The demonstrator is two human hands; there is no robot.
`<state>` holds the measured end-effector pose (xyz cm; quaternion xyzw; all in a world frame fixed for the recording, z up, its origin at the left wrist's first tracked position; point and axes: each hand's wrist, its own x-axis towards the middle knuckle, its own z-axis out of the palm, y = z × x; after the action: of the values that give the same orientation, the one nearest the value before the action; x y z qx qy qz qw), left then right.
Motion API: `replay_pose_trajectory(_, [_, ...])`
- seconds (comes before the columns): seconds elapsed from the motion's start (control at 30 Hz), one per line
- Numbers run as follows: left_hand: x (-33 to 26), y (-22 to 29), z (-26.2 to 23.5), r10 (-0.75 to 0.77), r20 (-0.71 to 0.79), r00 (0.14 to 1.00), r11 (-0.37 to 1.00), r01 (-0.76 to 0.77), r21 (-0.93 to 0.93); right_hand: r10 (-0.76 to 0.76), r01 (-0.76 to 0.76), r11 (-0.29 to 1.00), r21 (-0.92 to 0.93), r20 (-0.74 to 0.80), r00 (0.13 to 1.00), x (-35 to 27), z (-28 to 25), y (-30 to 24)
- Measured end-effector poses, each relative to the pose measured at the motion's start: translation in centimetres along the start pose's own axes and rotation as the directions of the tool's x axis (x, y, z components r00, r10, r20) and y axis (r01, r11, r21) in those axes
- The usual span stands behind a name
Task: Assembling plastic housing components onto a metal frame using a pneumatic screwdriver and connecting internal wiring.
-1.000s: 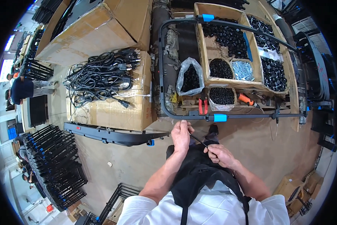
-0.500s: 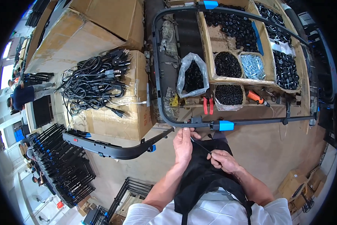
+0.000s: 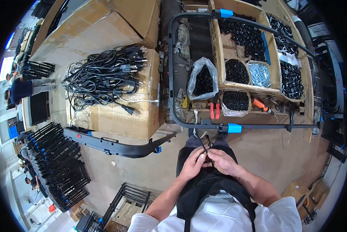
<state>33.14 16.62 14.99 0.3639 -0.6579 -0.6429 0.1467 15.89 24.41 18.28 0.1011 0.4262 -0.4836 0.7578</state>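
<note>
In front of my body, both hands meet on a thin black cable (image 3: 204,144). My left hand (image 3: 194,164) pinches it with thumb and fingers. Pressed close on the other side, my right hand (image 3: 224,162) has its fingers closed on the same cable; the exact grip is partly hidden. A thin white wire (image 3: 195,132) rises above the hands to the near bar of a large black tubular frame (image 3: 266,126). Blue pieces (image 3: 234,128) wrap that frame at its near and far sides.
Behind the frame's near bar stand wooden bins (image 3: 216,50) of black knobs and screws, a plastic bag (image 3: 213,94), red-handled pliers (image 3: 215,111) and an orange power tool (image 3: 260,104). Power cords (image 3: 104,79) lie on a carton (image 3: 104,125) at left. A curved black part (image 3: 131,150) juts out below it.
My left hand has dropped from the frame's near bar toward my body. My right hand has moved up slightly, so both now meet on the cable. The view has shifted a little.
</note>
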Motion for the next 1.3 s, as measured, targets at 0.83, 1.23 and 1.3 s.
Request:
replay_pose_trajectory(0.83, [1.0, 0.0, -3.8, -0.285, 0.111, 0.952, 0.851, 0.305, -0.429, -0.559, 0.373, 0.694, -0.616, -0.135, 0.818, 12.1, 2.7, -17.7])
replay_pose_trajectory(1.23, [4.8, 3.9, -2.7, -0.369, -0.07, 0.927, 0.881, 0.325, -0.344, -0.694, 0.563, 0.592, -0.577, -0.009, 0.72, 14.9, 6.5, -24.7])
replay_pose_trajectory(1.3, [5.4, 3.6, -2.2, -0.392, -0.103, 0.914, 0.868, 0.331, -0.37, -0.501, 0.365, 0.505, -0.782, 0.078, 0.862, 14.7, 5.3, -25.6])
